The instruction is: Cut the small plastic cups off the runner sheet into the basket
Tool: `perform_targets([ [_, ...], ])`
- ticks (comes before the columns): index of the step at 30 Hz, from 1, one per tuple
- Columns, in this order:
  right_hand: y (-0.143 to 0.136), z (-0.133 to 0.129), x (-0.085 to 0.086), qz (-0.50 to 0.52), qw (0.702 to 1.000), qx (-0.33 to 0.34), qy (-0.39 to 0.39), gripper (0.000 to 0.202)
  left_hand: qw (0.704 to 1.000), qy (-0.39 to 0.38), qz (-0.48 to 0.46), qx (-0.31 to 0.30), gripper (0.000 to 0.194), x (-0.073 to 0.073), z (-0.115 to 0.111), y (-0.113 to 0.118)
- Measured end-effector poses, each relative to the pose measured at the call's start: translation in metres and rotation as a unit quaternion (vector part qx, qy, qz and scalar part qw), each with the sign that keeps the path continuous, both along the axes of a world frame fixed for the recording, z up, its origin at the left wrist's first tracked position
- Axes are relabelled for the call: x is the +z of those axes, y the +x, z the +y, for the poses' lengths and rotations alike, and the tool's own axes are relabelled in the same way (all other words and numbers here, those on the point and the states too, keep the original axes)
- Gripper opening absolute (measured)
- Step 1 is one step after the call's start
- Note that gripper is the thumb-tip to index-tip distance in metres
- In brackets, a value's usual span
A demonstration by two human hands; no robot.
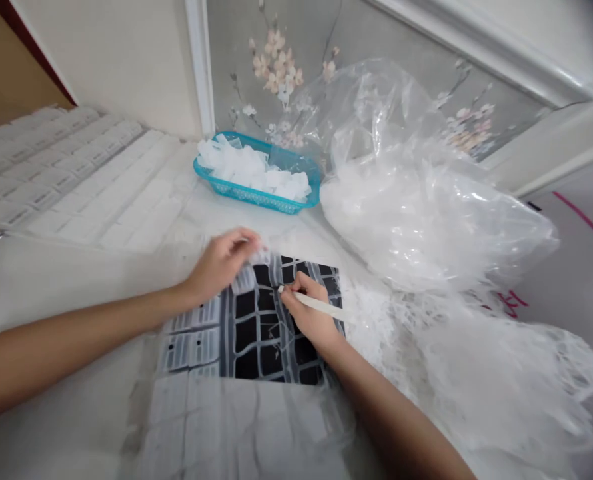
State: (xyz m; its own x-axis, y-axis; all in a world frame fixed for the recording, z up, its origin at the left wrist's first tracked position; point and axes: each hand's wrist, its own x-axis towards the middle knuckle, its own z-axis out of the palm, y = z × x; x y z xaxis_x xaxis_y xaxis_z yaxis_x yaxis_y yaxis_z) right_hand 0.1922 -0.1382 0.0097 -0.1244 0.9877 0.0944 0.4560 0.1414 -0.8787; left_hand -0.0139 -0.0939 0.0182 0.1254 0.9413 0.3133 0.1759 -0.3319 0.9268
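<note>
A black rectangular board (246, 327) lies on the white surface, with translucent ribbed strips and small pieces over it. My right hand (306, 303) is closed around a slim white tool (319, 307), its short tip pointing left above the board. Over the board's upper left edge, my left hand (229, 257) has its fingers pinched together. A small translucent piece (260, 256) is at its fingertips, blurred by motion. Translucent ribbed pieces (194, 348) with black dots lie left of the board.
Behind the board stands a blue basket (256, 195) full of white translucent pieces. A large clear plastic bag (416, 213) is at the right, with a heap of thin white scraps (496, 380) nearer. Rows of white pieces (51, 167) cover the back left.
</note>
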Motion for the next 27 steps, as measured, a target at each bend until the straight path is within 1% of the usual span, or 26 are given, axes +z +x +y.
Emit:
perform_targets([
  [1, 0.001, 0.001, -0.001, 0.004, 1.000, 0.002, -0.005, 0.030, 0.990, -0.048, -0.111, 0.070, 0.013, 0.002, 0.005, -0.003],
  [2, 0.002, 0.003, -0.002, 0.010, 1.000, 0.005, -0.012, 0.029, 0.966, -0.087, -0.211, 0.121, 0.013, 0.004, 0.011, -0.006],
  [3, 0.002, 0.005, -0.004, 0.019, 1.000, 0.008, -0.022, 0.028, 0.936, -0.120, -0.294, 0.150, 0.013, 0.005, 0.016, -0.009],
  [4, 0.003, 0.006, -0.004, 0.031, 0.999, 0.009, -0.033, 0.027, 0.909, -0.151, -0.356, 0.155, 0.013, 0.007, 0.021, -0.013],
  [5, 0.003, 0.007, -0.004, 0.045, 0.998, 0.007, -0.043, 0.025, 0.889, -0.183, -0.395, 0.144, 0.012, 0.009, 0.024, -0.016],
  [6, 0.002, 0.008, -0.004, 0.065, 0.997, 0.001, -0.049, 0.024, 0.876, -0.213, -0.415, 0.123, 0.009, 0.012, 0.026, -0.019],
  [7, 0.001, 0.008, -0.003, 0.090, 0.994, -0.007, -0.053, 0.024, 0.872, -0.236, -0.419, 0.095, 0.007, 0.015, 0.026, -0.022],
  [8, 0.000, 0.008, -0.001, 0.119, 0.991, -0.014, -0.056, 0.023, 0.877, -0.252, -0.404, 0.063, 0.007, 0.018, 0.025, -0.024],
  [9, -0.002, 0.007, 0.000, 0.146, 0.987, -0.017, -0.058, 0.024, 0.893, -0.258, -0.369, 0.027, 0.008, 0.021, 0.022, -0.027],
  [10, -0.005, 0.006, 0.001, 0.169, 0.984, -0.017, -0.062, 0.024, 0.916, -0.254, -0.312, -0.009, 0.007, 0.023, 0.018, -0.028],
  [12, -0.010, 0.004, 0.000, 0.181, 0.981, -0.002, -0.068, 0.026, 0.961, -0.216, -0.156, -0.079, 0.007, 0.025, 0.009, -0.031],
  [13, -0.011, 0.003, -0.001, 0.173, 0.982, 0.009, -0.068, 0.026, 0.973, -0.191, -0.076, -0.104, 0.009, 0.025, 0.004, -0.032],
  [14, -0.013, 0.002, -0.003, 0.163, 0.984, 0.018, -0.066, 0.027, 0.978, -0.169, -0.009, -0.119, 0.012, 0.024, 0.000, -0.033],
  [15, -0.013, 0.002, -0.004, 0.155, 0.986, 0.024, -0.062, 0.026, 0.979, -0.155, 0.034, -0.125, 0.015, 0.024, -0.003, -0.034],
  [16, -0.013, 0.001, -0.005, 0.154, 0.986, 0.026, -0.056, 0.025, 0.979, -0.154, 0.043, -0.124, 0.018, 0.023, -0.006, -0.034],
  [17, -0.013, 0.001, -0.005, 0.158, 0.986, 0.022, -0.049, 0.023, 0.979, -0.164, 0.018, -0.118, 0.021, 0.023, -0.008, -0.034],
  [19, -0.010, 0.000, -0.004, 0.159, 0.987, 0.001, -0.019, 0.026, 0.970, -0.201, -0.099, -0.097, 0.024, 0.025, -0.012, -0.031],
  [20, -0.009, -0.001, -0.003, 0.143, 0.990, -0.006, 0.014, 0.030, 0.957, -0.221, -0.166, -0.088, 0.024, 0.026, -0.014, -0.027],
  [22, -0.007, -0.004, 0.001, 0.085, 0.990, 0.003, 0.115, 0.034, 0.924, -0.263, -0.267, -0.077, 0.026, 0.029, -0.021, -0.016],
  [23, -0.006, -0.005, 0.002, 0.050, 0.984, 0.021, 0.171, 0.033, 0.909, -0.287, -0.291, -0.078, 0.029, 0.029, -0.026, -0.009],
  [25, -0.006, -0.008, 0.004, -0.010, 0.962, 0.076, 0.264, 0.036, 0.888, -0.334, -0.303, -0.090, 0.035, 0.028, -0.038, 0.009],
  [26, -0.007, -0.010, 0.004, -0.029, 0.950, 0.104, 0.294, 0.035, 0.884, -0.349, -0.295, -0.101, 0.039, 0.027, -0.044, 0.018],
  [27, -0.007, -0.011, 0.004, -0.044, 0.939, 0.127, 0.315, 0.031, 0.886, -0.354, -0.279, -0.111, 0.041, 0.025, -0.049, 0.025],
])
